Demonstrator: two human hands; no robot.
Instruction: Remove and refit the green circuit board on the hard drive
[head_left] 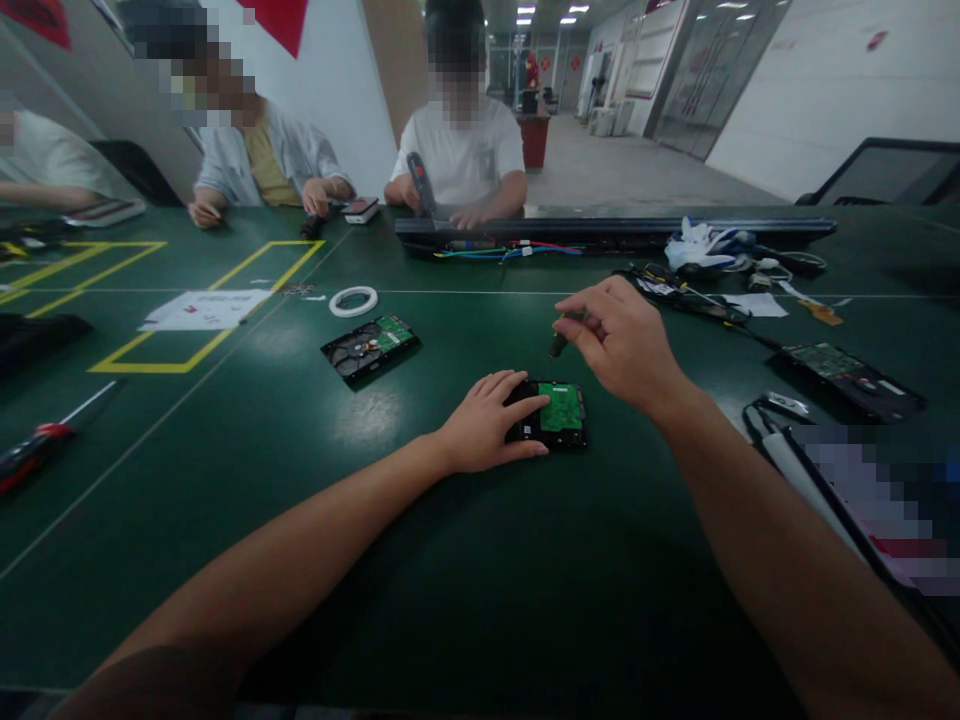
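A hard drive (564, 408) with a green circuit board facing up lies on the dark green table. My left hand (491, 422) rests across its left part with fingers spread, one fingertip reaching onto the board. Above the drive's far edge, my right hand (619, 335) pinches a small screwdriver (557, 346) that points downward. Its thin tip is close to the drive's far edge; whether it touches I cannot tell. Beyond my left hand, a second hard drive (371, 349) lies with its board up.
Around me lie a white tape roll (354, 301), a paper sheet (202, 310), a larger screwdriver (52, 437), a third hard drive (847, 380), a tablet-like device (847, 500) and white gloves (709, 246). A long black bar (615, 232) with wires lies across the back. Several people sit opposite, one holding a power tool (421, 183).
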